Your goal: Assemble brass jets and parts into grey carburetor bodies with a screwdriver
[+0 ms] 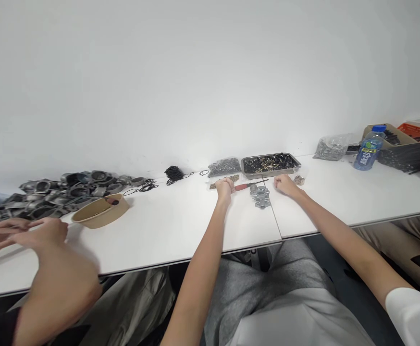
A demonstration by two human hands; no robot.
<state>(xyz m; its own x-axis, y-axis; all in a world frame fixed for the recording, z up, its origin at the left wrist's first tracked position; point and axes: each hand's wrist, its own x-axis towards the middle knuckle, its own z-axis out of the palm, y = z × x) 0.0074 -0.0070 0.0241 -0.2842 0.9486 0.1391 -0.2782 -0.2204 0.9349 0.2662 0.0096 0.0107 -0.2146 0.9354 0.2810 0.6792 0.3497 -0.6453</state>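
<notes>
My left hand is closed at the end of a screwdriver's red handle, in front of a small bag of brass-coloured pieces. The screwdriver's thin shaft points right, towards my right hand. That hand has its fingers curled in just beyond the tip; anything inside them is too small or hidden to see. Between my hands, below the shaft, a grey metal casting with a round opening lies on the white table.
Behind are a metal tray of small screws and black parts and a bag of metal balls. Castings pile up left, near a tan bowl and another person's hands. A bottle stands right.
</notes>
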